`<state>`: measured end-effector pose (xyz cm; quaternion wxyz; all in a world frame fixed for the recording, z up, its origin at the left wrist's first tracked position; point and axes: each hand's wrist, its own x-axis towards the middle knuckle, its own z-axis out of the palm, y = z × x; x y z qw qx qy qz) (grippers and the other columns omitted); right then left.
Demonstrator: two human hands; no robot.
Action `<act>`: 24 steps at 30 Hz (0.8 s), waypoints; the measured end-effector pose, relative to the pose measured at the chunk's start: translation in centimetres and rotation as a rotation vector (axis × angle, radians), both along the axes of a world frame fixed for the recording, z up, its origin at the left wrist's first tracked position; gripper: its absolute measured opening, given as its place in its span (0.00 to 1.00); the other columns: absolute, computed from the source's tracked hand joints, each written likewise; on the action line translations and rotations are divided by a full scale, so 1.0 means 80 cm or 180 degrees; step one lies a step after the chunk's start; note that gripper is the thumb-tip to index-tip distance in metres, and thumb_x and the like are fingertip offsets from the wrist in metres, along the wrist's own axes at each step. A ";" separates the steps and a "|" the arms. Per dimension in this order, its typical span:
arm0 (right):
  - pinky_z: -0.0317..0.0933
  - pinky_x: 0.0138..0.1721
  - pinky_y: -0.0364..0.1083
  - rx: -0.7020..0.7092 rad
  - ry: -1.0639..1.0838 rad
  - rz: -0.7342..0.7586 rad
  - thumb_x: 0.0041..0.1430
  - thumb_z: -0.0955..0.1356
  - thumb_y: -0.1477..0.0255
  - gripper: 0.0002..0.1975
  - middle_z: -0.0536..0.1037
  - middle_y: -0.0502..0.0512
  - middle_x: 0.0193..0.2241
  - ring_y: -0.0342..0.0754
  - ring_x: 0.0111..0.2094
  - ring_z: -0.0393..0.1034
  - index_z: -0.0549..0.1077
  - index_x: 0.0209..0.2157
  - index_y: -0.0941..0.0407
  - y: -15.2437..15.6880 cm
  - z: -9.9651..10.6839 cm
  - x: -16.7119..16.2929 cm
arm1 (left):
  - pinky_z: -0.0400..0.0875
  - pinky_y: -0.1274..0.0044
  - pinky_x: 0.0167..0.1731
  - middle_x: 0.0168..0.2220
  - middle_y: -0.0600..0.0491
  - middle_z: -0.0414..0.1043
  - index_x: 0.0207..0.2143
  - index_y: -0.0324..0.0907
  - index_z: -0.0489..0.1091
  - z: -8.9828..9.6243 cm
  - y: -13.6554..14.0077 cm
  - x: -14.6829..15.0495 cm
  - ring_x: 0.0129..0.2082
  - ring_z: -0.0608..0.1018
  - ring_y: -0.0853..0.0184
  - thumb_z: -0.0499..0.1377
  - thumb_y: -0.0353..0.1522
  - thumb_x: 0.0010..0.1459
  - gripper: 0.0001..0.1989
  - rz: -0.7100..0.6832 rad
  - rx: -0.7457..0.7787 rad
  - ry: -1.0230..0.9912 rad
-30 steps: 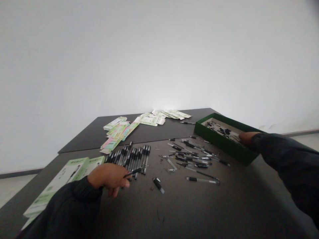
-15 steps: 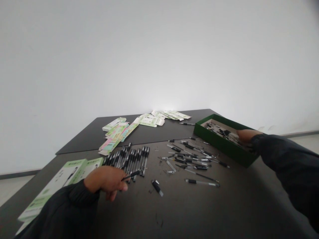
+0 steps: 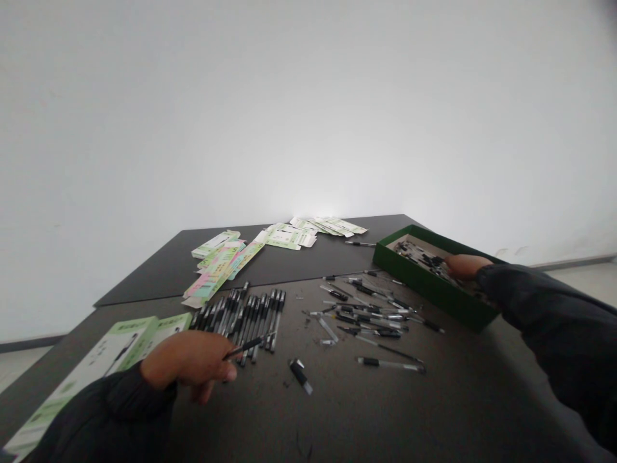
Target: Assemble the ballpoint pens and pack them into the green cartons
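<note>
My left hand is closed on a slim pen with a dark grip, its thin tip pointing right. Just behind that hand lies a row of capped black pens, side by side on the table. My right hand reaches into a green box at the right. Loose pen parts lie inside the box, against the hand. The fingers of this hand are mostly hidden, so what they hold does not show.
Scattered pens and clear barrels cover the table's middle right. A short black pen piece lies nearer me. Flattened green-and-white cartons are at the back, and pen boxes at the left. A white wall stands behind the table.
My right hand has moved slightly left within the green box. My left hand has shifted a little left and down in the view, still holding the pen.
</note>
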<state>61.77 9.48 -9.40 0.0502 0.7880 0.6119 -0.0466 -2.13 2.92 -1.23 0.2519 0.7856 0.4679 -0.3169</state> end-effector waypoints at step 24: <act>0.56 0.36 0.44 -0.0191 -0.0018 0.0325 0.57 0.60 0.73 0.10 0.74 0.68 0.36 0.53 0.38 0.69 0.70 0.37 0.61 0.000 0.002 -0.010 | 0.70 0.71 0.33 0.28 0.46 0.79 0.14 0.43 0.59 0.005 -0.006 0.004 0.31 0.79 0.60 0.46 0.34 0.56 0.18 -0.0077 -0.0026 -0.0057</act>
